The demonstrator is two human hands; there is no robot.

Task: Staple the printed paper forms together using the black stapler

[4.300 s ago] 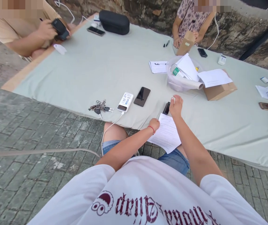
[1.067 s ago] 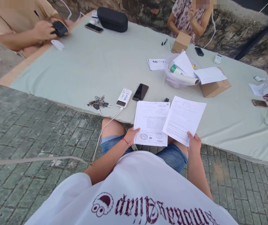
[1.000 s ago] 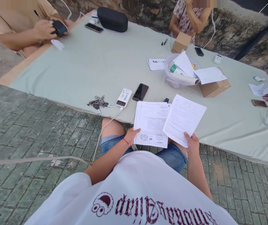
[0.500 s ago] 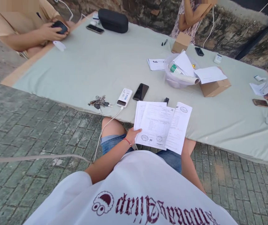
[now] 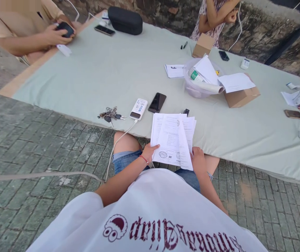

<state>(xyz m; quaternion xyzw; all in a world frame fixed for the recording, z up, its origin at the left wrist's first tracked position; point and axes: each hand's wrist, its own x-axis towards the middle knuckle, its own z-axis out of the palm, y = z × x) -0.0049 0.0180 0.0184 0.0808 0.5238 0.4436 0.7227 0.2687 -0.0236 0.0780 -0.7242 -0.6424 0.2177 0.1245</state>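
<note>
I hold a small stack of printed, stamped paper sheets (image 5: 169, 136) over my lap at the near edge of the cloth-covered table (image 5: 108, 77). My left hand (image 5: 148, 152), with a red string on its wrist, grips the stack's lower left corner. My right hand (image 5: 198, 160) pinches the lower right edge, where one sheet stands half turned over the others. A small black object (image 5: 186, 112) peeks out just beyond the papers.
Keys (image 5: 111, 114), a white power bank (image 5: 138, 109) with a cable and a black phone (image 5: 157, 102) lie left of the papers. Farther off are a plastic tub with papers (image 5: 201, 82), a cardboard box (image 5: 241, 96) and a black case (image 5: 125, 20). Other people sit around the table.
My right hand has swung its separate sheet leftward onto the stack held by my left hand. Earlier the right hand was reaching onto the table while the papers lay on my lap.
</note>
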